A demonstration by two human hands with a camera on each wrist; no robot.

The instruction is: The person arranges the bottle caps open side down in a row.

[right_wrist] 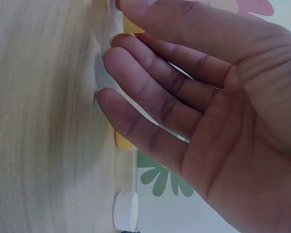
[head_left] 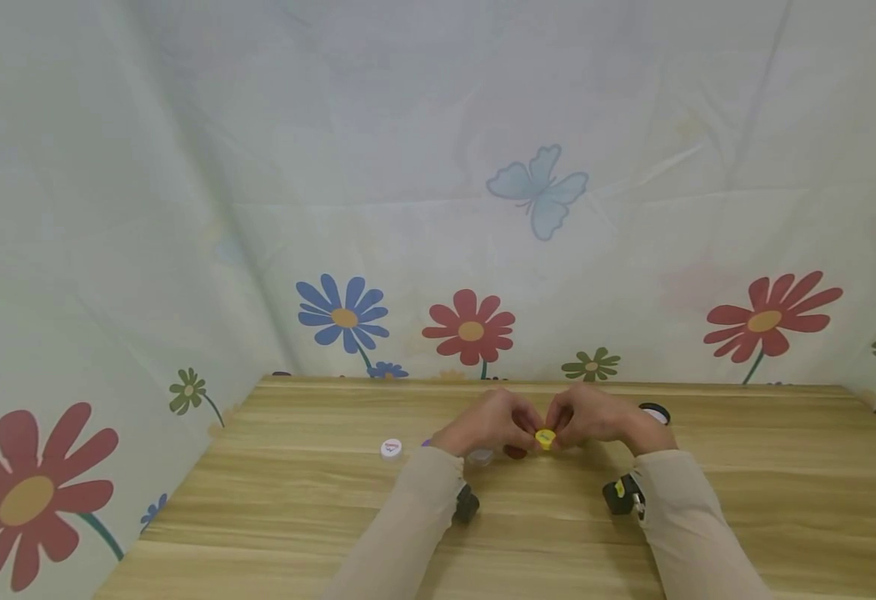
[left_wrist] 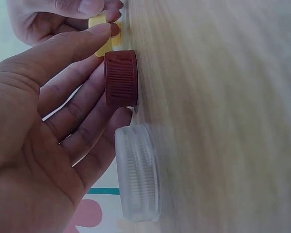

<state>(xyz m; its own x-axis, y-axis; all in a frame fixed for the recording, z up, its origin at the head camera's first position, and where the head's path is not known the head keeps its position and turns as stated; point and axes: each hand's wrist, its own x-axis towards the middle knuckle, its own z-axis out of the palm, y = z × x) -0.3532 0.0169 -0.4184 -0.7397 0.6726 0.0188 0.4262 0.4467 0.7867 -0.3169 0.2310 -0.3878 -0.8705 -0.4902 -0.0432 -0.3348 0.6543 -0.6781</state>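
Observation:
At the middle of the table, a yellow bottle cap (head_left: 546, 437) with printing on top is between both hands. My left hand (head_left: 492, 422) pinches its left side with thumb and fingertips, the other fingers spread loosely. On its right side, my right hand (head_left: 593, 415) pinches it with thumb and forefinger. The left wrist view shows another yellow piece (left_wrist: 117, 35) between this cap and the table, partly hidden by fingers. A ridged dark red cap (left_wrist: 121, 78) stands on the table beside the left fingers. Nearer that palm is a clear ridged cap (left_wrist: 138, 174).
Left of the hands lie a white cap (head_left: 391, 448) with red print and a purple cap (head_left: 426, 442), mostly hidden by the left wrist. A black-rimmed lid (head_left: 655, 413) sits behind the right wrist. The right wrist view shows an orange-yellow cap (right_wrist: 122, 141) and a white cap (right_wrist: 125, 211).

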